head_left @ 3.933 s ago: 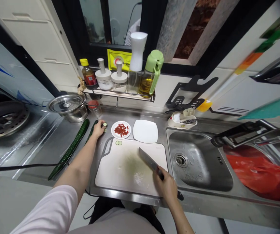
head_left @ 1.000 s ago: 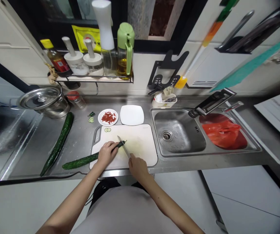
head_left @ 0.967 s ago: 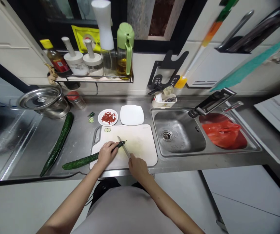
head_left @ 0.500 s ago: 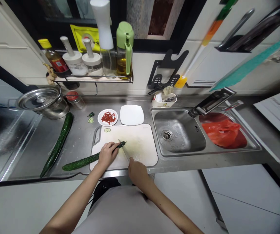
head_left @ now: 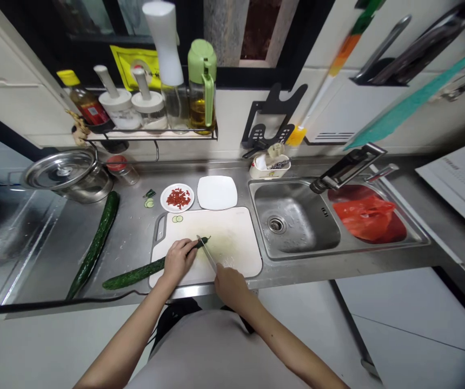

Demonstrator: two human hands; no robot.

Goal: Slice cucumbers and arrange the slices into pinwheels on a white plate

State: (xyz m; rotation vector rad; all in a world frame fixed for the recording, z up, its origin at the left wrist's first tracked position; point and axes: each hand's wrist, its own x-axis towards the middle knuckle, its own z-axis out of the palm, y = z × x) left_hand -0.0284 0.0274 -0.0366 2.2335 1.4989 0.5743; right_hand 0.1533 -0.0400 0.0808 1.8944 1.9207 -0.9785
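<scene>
A long green cucumber (head_left: 135, 274) lies slantwise, one end on the counter and the other on the white cutting board (head_left: 236, 232). My left hand (head_left: 179, 260) is closed over it near its stem end. In my right hand (head_left: 229, 283) is the handle of a knife (head_left: 208, 256), whose blade meets the cucumber close to the stem tip. Two pale cucumber slices (head_left: 177, 219) rest at the board's upper left. My right fingers hide the knife's handle.
A second cucumber (head_left: 94, 246) lies at the left, by a lidded steel pot (head_left: 70, 173). Behind the board stand a plate of red pieces (head_left: 178, 209) and a white square plate (head_left: 217, 193). To the right is a double sink (head_left: 297, 254) with a red bag (head_left: 362, 216).
The view has shifted slightly. Both hands, the knife and the cucumber keep nearly the same places on the board, with the blade still at the stem end.
</scene>
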